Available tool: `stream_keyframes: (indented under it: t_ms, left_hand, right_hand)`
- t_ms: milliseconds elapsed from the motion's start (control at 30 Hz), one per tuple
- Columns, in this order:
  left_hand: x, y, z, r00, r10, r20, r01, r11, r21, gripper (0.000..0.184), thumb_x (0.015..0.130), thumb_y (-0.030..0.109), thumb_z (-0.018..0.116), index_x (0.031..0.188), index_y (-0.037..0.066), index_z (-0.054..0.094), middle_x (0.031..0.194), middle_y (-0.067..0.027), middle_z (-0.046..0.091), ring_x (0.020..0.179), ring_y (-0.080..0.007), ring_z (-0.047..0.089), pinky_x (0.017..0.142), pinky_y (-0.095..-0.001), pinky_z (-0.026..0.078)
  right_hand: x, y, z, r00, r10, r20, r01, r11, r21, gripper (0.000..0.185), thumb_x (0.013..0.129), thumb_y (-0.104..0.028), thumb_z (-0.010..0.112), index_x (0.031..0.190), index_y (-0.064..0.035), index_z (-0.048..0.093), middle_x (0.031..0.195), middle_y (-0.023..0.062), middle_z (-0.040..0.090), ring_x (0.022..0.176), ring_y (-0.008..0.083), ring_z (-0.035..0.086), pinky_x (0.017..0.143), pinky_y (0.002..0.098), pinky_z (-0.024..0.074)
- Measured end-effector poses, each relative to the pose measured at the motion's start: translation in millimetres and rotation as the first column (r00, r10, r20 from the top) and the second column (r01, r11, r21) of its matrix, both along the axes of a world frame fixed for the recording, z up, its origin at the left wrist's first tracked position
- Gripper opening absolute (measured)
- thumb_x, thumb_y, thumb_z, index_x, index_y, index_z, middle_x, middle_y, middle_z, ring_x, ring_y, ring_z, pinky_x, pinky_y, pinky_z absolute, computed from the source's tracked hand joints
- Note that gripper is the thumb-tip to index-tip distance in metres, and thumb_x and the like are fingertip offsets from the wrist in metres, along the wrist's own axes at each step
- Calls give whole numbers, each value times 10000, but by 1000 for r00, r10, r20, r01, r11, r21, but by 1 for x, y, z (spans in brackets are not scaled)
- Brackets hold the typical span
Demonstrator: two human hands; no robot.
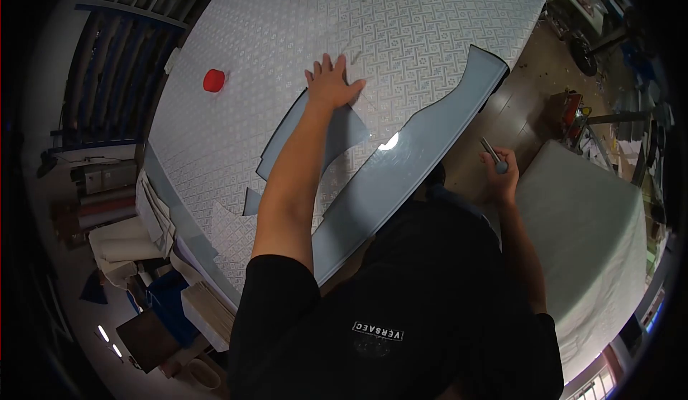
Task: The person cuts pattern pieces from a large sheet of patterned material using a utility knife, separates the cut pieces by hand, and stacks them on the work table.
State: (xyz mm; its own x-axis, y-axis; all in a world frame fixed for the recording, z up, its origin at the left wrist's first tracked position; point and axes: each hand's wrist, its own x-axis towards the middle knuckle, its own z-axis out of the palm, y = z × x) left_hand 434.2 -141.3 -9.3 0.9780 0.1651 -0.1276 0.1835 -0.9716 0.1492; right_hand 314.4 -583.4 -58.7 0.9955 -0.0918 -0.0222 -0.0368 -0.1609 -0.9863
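My left hand (334,87) lies with fingers spread at the upper end of a shaped grey-blue sheet piece (284,136) on the patterned table cover (401,13). My forearm hides part of that piece. A small grey-blue scrap (251,201) is beside the forearm. Nearer my body, a long, glossy grey-blue panel (416,153) with a curved outline runs along the table edge. Off to the right, beyond the edge, my right hand (504,178) is closed around a slim silver metal tool (490,149); its exact kind is unclear.
A red round cap (213,80) sits on the far left of the table. A cloth-covered surface (584,235) stands to my right. Stacked boards (208,310) and rolls (129,248) lie at the lower left, with a dark rack (118,78) behind.
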Motion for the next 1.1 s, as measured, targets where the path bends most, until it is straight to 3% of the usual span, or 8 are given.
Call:
stream_keyframes:
  t_ms: [133, 233, 300, 767, 833, 967, 1033, 1100]
  left_hand:
    - [17, 38, -19, 962, 265, 73, -272, 954, 128, 693, 859, 469, 683, 1452, 147, 522, 1488, -267, 451, 1399, -491, 378, 1171, -674, 186]
    - [12, 27, -9, 964, 125, 236, -191, 940, 282, 465, 907, 314, 658, 1326, 119, 613, 1323, -252, 564, 1259, -451, 491, 1094, -613, 333]
    - [16, 13, -22, 890, -164, 425, 179, 984, 4, 418, 877, 219, 687, 1274, 94, 648, 1295, -277, 568, 1214, -460, 499, 1050, -539, 409]
    - [41, -22, -3, 981, 149, 122, -153, 988, 27, 457, 874, 355, 747, 1165, 10, 679, 1157, -278, 631, 1084, -435, 569, 939, -472, 488]
    - [36, -15, -2, 980, 142, 142, -64, 891, -449, 470, 893, 364, 746, 1150, -23, 669, 1028, -229, 701, 939, -333, 656, 836, -409, 522]
    - [-31, -19, 56, 889, 418, 189, -182, 699, -692, 410, 945, 287, 716, 1149, -58, 628, 918, -115, 704, 801, -145, 615, 706, -318, 500]
    - [-120, 14, 110, 822, 561, 100, -213, 465, -859, 416, 970, 203, 685, 1277, -55, 575, 1060, -104, 715, 915, -154, 684, 797, -299, 552]
    - [-205, 72, 113, 700, 708, 94, -386, 486, -784, 420, 959, 213, 702, 1271, -38, 576, 1094, -130, 702, 964, -195, 685, 826, -343, 566]
  right_hand:
    - [-1, 9, 5, 999, 33, -12, -33, 998, -50, 224, 913, -90, 776, 1075, -29, 634, 925, 57, 729, 838, 78, 637, 738, 240, 504]
    - [1, 10, 10, 999, 54, -7, -54, 994, -95, 230, 907, -92, 782, 1076, -32, 637, 910, 55, 729, 823, 71, 630, 728, 240, 499]
    - [4, 11, 12, 998, 66, -8, -66, 994, -87, 231, 907, -92, 781, 1079, -33, 637, 905, 55, 729, 824, 70, 633, 729, 240, 499]
    - [50, 1, 34, 977, 209, -49, -206, 977, 55, 211, 967, -42, 694, 1139, 6, 582, 1026, 108, 746, 960, 133, 697, 851, 251, 536]
    - [57, -2, 27, 975, 223, -19, -221, 972, 78, 217, 969, -36, 689, 1147, 8, 574, 1034, 117, 743, 961, 136, 696, 853, 254, 537]
    - [67, -4, 21, 972, 233, 23, -234, 958, 165, 230, 975, -19, 672, 1167, 11, 551, 1047, 139, 735, 955, 144, 691, 857, 266, 540]
    - [75, -10, 18, 971, 235, 37, -238, 954, 182, 229, 976, -18, 669, 1168, 12, 548, 1047, 140, 734, 951, 144, 689, 858, 267, 540]
    - [90, -11, 15, 972, 229, 61, -236, 954, 184, 229, 977, -17, 666, 1168, 13, 545, 1046, 141, 733, 948, 144, 688, 859, 267, 541]
